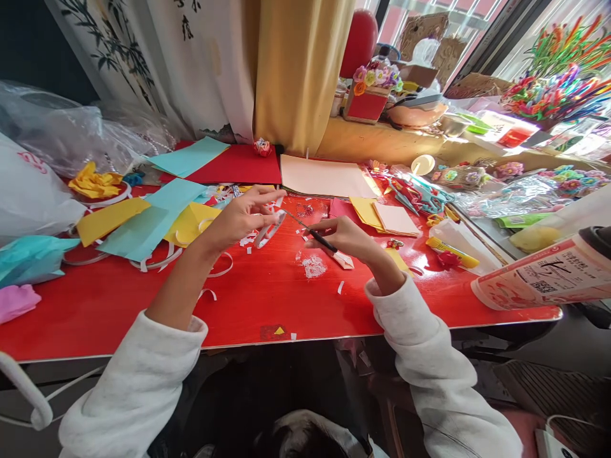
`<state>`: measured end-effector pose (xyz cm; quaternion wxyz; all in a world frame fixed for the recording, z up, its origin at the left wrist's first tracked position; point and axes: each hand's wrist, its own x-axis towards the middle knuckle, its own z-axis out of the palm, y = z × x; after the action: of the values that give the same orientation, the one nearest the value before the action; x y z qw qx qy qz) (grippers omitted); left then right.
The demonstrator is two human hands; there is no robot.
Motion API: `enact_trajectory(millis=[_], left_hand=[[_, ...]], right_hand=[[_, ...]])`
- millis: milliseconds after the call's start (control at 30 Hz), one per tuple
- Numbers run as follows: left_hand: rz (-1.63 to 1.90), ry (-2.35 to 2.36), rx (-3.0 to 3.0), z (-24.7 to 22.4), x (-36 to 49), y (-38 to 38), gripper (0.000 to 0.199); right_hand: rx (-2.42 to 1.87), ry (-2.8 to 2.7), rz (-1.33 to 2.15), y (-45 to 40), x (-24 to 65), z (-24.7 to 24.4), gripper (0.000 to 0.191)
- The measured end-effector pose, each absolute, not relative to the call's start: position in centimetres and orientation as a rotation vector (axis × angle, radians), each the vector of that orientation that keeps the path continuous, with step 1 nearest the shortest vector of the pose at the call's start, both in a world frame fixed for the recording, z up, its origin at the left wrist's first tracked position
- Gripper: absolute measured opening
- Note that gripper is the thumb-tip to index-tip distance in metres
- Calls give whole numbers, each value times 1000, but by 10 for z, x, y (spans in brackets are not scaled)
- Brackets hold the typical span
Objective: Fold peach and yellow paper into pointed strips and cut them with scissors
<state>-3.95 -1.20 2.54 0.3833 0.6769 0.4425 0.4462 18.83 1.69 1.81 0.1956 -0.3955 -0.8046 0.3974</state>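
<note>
My left hand [251, 213] is over the red table, its thumb and fingertips closed on a pale paper strip [268, 235] that hangs in a loop below them. My right hand [341, 234] grips a thin metal-tipped tool with a black handle [323, 241]. The tool's point slants up to the left and reaches close to the strip at my left fingertips; whether they touch I cannot tell. Beneath my right hand lies a small folded white paper piece [344, 260]. White paper scraps [314, 266] are scattered on the tabletop between my hands.
Teal paper [153, 219], yellow sheets and white strips cover the left of the red table [267, 305]. Pink paper [327, 176] lies at the back. Scissors [420, 191], a glue stick [453, 252] and a large cup [548, 270] stand or lie at the right.
</note>
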Motion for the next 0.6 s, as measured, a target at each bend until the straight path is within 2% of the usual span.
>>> enact_trajectory(millis=[200,333,433,533,600], left_hand=[[1530,1249,1673,21,-50,0,46],[1628,1352,1774,22,-52,1,41],[1461,1380,1932,22,-49,-3,41],[1085,1312,2103,23,-42,-9,38],[866,1251,2199,23,-38,-12,36]], right_hand=[[-1083,-2361,538,17,190,15,61],[-910,-2747,584,5,185,6,71],[-832,-2950,729,-2,185,8,79],[-775,-2907,709,-2,193,18,57],[-945,-2773,626,3,201,22,37]])
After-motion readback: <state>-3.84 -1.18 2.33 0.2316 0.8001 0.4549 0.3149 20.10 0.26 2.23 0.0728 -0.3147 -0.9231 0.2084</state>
